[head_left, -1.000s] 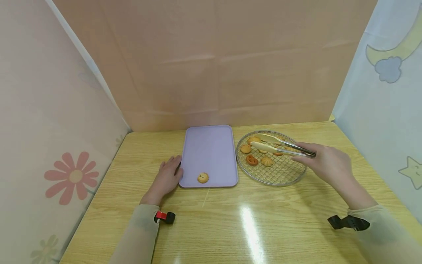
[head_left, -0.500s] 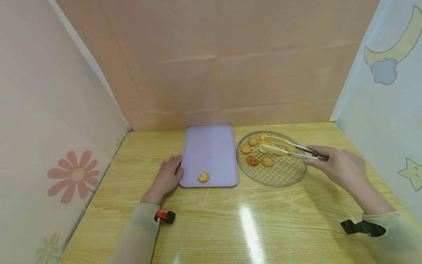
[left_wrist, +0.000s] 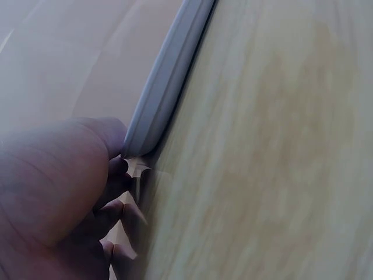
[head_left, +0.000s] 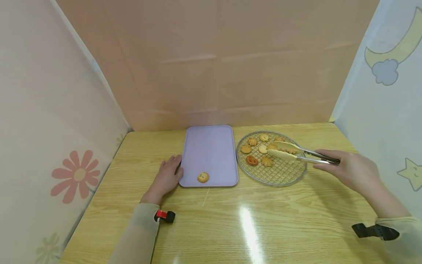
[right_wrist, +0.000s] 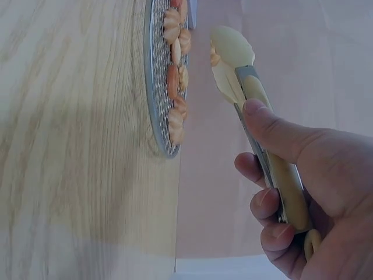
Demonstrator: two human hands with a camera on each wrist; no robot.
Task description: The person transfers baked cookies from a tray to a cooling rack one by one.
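In the head view my right hand (head_left: 351, 170) holds metal tongs (right_wrist: 256, 111) with cream-coloured tips over the right part of a round wire rack (head_left: 280, 179). A cookie (right_wrist: 215, 57) shows between the tong tips, above the rack. Several cookies lie on the rack, including a brown pretzel-shaped one (head_left: 252, 160), a fluted one (head_left: 267, 161) and a pale round one (head_left: 262, 149). My left hand (head_left: 165, 179) grips the left edge of a lilac tray (head_left: 209, 154), thumb (left_wrist: 108, 133) on the rim and fingers curled beside it. One round cookie (head_left: 203, 177) lies near the tray's front edge.
Tray and rack stand side by side on a wooden table (head_left: 211, 227). A peach cloth backdrop (head_left: 214, 66) hangs behind the table. Printed panels with a flower (head_left: 79, 175) and a star (head_left: 410, 171) stand left and right.
My right hand has moved right and slightly towards me with the tongs, and their tips have shifted right across the rack with the cookie. Left hand and tray have stayed put.
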